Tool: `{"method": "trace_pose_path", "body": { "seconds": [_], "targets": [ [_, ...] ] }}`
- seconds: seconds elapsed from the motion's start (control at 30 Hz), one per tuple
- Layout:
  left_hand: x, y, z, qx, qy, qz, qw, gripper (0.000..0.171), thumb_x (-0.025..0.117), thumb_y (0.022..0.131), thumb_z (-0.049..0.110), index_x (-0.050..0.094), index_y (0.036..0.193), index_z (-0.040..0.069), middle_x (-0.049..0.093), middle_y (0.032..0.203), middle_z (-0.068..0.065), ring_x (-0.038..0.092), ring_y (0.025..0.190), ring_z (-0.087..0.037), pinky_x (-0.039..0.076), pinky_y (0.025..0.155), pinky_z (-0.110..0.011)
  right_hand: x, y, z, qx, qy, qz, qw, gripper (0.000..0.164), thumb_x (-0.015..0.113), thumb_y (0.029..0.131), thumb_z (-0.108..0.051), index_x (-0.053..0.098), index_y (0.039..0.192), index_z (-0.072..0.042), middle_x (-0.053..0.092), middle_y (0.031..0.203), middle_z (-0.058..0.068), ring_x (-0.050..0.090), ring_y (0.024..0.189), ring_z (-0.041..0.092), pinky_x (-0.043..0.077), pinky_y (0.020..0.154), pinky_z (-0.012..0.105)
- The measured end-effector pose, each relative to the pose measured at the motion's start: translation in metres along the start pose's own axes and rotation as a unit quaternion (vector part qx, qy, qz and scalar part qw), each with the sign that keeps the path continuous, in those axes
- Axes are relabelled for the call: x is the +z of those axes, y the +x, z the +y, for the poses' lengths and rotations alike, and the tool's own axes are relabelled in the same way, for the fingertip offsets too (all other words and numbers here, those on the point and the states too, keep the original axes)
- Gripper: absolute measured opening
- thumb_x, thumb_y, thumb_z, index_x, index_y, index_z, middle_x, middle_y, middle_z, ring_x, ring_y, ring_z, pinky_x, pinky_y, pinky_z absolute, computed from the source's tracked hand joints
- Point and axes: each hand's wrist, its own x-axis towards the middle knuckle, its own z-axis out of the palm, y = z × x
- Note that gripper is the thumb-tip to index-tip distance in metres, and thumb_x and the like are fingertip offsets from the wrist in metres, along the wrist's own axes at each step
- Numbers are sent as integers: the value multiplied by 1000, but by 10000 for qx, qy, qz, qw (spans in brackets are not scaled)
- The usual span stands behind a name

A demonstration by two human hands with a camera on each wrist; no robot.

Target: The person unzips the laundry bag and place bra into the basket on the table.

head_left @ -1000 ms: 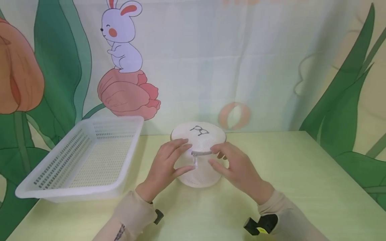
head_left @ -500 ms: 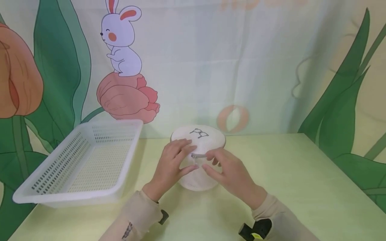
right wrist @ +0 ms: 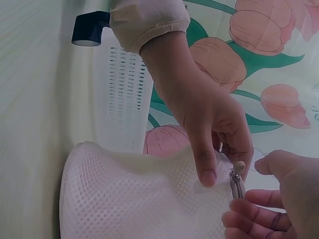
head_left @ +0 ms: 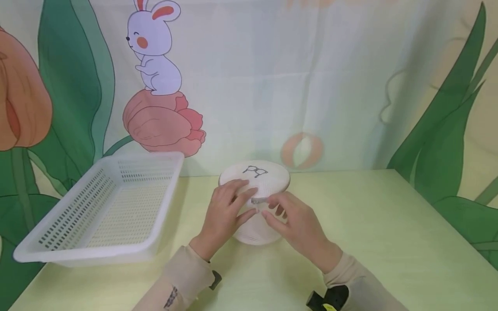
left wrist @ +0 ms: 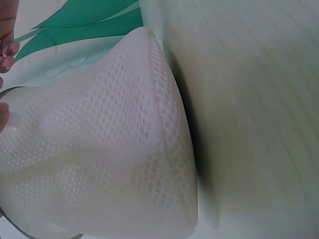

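A white mesh laundry bag (head_left: 256,233), round-topped with a glasses print (head_left: 255,171) on its lid, stands upright. The left hand (head_left: 221,211) comes at it from the left, thumb low and fingers over the lid's front edge. In the right wrist view the left thumb presses a pale zipper pull (right wrist: 204,188) against the mesh, beside the metal zipper slider (right wrist: 235,176). From the right, the right hand (head_left: 301,220) touches the zipper edge with loosely bent fingers (right wrist: 259,214), its thumb held apart. The left wrist view shows the bag's mesh side (left wrist: 109,124) up close.
A white slotted plastic basket (head_left: 157,242) stands left of the left hand on the pale green table (head_left: 389,237). Behind the bag hangs a printed cloth (head_left: 249,86) with a rabbit and flowers. Each wrist wears a black camera mount.
The left hand and the zipper slider have shifted slightly right along the lid's edge. The right hand has come slightly left, narrowing the gap between the hands. The basket stays put.
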Motion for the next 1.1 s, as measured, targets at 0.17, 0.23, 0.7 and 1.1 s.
{"method": "trace_pose_path", "body": {
  "seconds": [0.17,0.23,0.7,1.1],
  "targets": [
    [4,-2,1,39,126,83,9999,46,80,76,26,63,117,14,60,121,-11,56,113,-27,47,91,-41,4,0,-2,62,19,52,10000,20,72,83,-19,62,95,-7,64,85,3,61,70,13,53,61,25],
    [4,-2,2,57,150,106,9998,45,79,77,25,63,117,14,60,120,-11,56,113,-27,47,91,-41,5,0,-3,94,-8,69,9999,19,71,83,-20,62,95,-8,65,84,3,61,69,13,53,60,23],
    [5,-3,7,-40,151,213,9997,40,77,78,25,64,115,14,61,119,-12,57,111,-27,47,91,-41,14,-7,-4,321,-264,63,9991,17,72,82,-19,63,92,-9,66,82,1,60,67,9,50,59,19],
    [3,-3,7,-93,170,166,9997,39,77,79,27,65,113,14,62,117,-11,58,110,-26,47,90,-40,16,-7,-4,303,-236,107,9992,8,68,85,-15,64,89,-9,66,81,0,62,66,10,50,58,17]
  ]
}}
